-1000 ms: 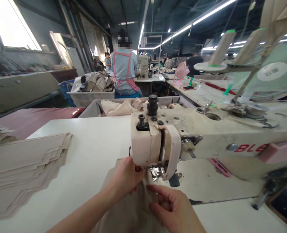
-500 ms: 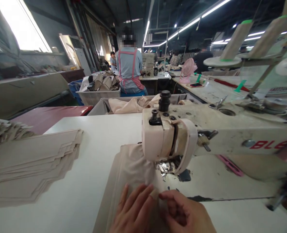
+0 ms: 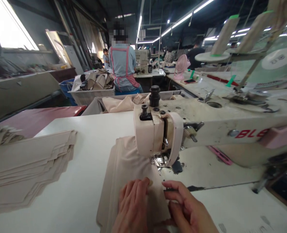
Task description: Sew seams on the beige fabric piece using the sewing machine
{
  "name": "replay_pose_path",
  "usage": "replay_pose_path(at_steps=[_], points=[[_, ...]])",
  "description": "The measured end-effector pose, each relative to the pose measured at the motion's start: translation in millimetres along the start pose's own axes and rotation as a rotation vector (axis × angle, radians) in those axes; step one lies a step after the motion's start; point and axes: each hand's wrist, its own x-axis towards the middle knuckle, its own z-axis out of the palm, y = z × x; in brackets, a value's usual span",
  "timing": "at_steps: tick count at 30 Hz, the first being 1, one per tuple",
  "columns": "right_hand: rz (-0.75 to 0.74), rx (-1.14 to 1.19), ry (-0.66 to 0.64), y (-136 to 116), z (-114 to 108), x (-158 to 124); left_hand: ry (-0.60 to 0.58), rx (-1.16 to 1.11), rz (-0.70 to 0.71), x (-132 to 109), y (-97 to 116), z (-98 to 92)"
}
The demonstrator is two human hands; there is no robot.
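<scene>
A beige fabric piece (image 3: 133,161) lies on the white table, its far part against the sewing machine's head and its right edge beside the metal presser foot (image 3: 161,160). On its near part rests my left hand (image 3: 133,205), fingers bent and drawn together on the cloth, the thumb hidden. My right hand (image 3: 190,208) is at the cloth's right edge, index finger and thumb apart. A dark strip shows between its fingers; whether it is the machine bed's gap or a small object is unclear. The needle cannot be made out.
The sewing machine (image 3: 148,129) stands ahead. Stacked beige panels (image 3: 32,161) lie left. Behind the table is a bin of beige cloth (image 3: 119,103). Pink snips (image 3: 219,154) lie under the machine arm. Thread cones (image 3: 224,35) stand right. A person in an apron (image 3: 121,64) sits ahead.
My left fingers, spread flat before, are now bent and bunched. My right hand has opened its pinch and moved apart from the left. The view has shifted slightly right.
</scene>
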Motion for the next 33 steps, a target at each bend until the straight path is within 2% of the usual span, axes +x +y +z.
replay_pose_path(at_steps=[2, 5, 9, 14, 18, 21, 24, 27, 29, 33], points=[[0.003, 0.019, -0.011, -4, 1, 2, 0.04, -0.06, -0.098, -2, 4, 2.1], [0.069, 0.074, -0.016, -14, 5, 7, 0.006, -0.195, -0.239, -4, 1, -1.7], [0.085, 0.045, -0.011, -25, 11, 13, -0.04, -0.265, -0.275, -2, -11, -10.6], [0.091, 0.112, -0.059, -23, 11, 6, -0.068, -0.151, -0.104, 2, -10, -12.9], [0.114, 0.142, -0.059, -19, 11, 0, -0.088, -0.135, -0.085, 3, -2, -19.0], [0.178, 0.206, -0.032, -21, 13, 0, -0.003, 0.011, -0.035, 8, 5, -32.7], [0.241, 0.331, -0.095, -27, 14, 0, 0.05, 0.194, 0.222, 16, 14, -43.3], [0.283, 0.382, -0.173, -30, 13, -4, 0.022, 0.19, 0.494, 21, 21, -41.8], [0.315, 0.386, -0.183, -30, 11, -8, 0.022, 0.155, 0.566, 19, 22, -35.8], [0.337, 0.397, -0.188, -25, 8, -13, 0.086, 0.128, 0.601, 10, 16, -24.7]])
